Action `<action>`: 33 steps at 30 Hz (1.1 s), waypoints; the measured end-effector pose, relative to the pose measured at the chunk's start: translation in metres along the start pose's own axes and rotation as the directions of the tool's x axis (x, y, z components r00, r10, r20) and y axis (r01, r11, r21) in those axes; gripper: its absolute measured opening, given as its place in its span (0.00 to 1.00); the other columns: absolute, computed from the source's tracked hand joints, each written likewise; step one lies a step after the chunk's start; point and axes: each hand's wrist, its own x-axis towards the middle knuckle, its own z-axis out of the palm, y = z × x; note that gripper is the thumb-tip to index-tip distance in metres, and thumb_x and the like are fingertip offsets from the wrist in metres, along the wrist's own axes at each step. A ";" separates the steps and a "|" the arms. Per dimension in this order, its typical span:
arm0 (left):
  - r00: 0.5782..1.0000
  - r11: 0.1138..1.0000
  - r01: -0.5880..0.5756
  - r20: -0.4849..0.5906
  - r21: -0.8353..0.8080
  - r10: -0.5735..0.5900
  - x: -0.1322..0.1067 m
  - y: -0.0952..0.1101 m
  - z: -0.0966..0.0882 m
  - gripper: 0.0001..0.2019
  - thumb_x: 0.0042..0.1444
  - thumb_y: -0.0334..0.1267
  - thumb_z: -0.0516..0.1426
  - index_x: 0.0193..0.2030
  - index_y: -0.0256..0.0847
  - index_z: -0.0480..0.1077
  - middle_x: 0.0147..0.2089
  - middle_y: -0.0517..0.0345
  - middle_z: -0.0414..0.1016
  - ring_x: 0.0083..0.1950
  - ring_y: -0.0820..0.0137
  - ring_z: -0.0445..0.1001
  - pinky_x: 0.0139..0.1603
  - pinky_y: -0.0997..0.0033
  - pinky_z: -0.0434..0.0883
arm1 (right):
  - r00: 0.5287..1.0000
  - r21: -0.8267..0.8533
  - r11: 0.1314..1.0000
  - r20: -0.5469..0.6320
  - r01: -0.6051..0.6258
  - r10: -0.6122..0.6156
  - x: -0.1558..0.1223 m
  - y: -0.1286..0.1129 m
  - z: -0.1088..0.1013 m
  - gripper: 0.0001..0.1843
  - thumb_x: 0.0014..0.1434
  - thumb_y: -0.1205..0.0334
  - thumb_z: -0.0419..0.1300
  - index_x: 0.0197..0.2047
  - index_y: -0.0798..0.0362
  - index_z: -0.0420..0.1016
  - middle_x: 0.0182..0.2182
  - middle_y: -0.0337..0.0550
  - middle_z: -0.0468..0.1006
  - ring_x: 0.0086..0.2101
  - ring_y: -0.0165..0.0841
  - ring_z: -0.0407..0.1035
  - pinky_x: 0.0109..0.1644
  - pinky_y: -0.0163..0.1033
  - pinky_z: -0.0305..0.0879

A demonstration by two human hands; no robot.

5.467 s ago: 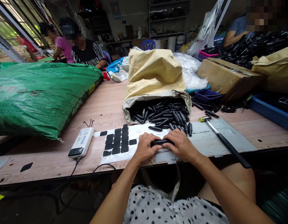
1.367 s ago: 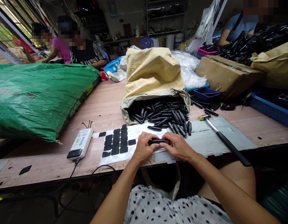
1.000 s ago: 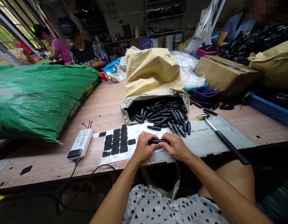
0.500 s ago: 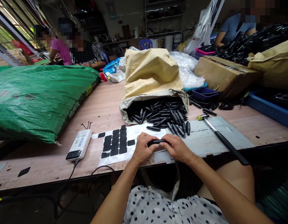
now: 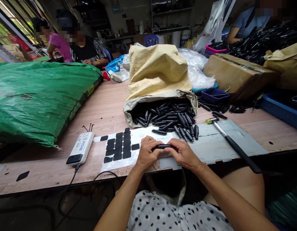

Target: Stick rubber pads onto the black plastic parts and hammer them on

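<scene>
Between my two hands lies a slim black pen-like tube (image 5: 162, 146), held level just above the table's front edge. My left hand (image 5: 147, 150) is closed on its left end, and my right hand (image 5: 180, 151) grips the other end; the fingers hide both ends. Beyond them, many similar black tubes (image 5: 166, 120) spill from the mouth of a tan paper sack (image 5: 158, 73). Left of my hands, a white sheet (image 5: 138, 136) carries rows of rounded black stickers (image 5: 118, 146).
A hammer (image 5: 231, 142) lies on a grey board (image 5: 206, 149) at the right. A white power bank (image 5: 80, 148) with a cable and a large green sack (image 5: 42, 102) occupy the left. Cartons (image 5: 235, 72) and trays (image 5: 283, 107) stand back right; several people sit beyond.
The view has shifted slightly. Both hands keep their hold on the black tube, with almost no visible movement.
</scene>
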 end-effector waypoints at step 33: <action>0.992 0.870 -0.100 -0.016 0.484 0.123 0.046 0.000 -0.002 0.12 0.57 0.39 0.67 0.48 0.46 0.76 0.48 0.54 0.79 0.53 0.56 0.68 0.58 0.53 0.64 | 0.903 0.608 0.789 -0.282 -0.093 0.324 -0.004 0.006 -0.008 0.11 0.52 0.60 0.62 0.39 0.54 0.77 0.27 0.35 0.66 0.26 0.26 0.58 0.31 0.35 0.56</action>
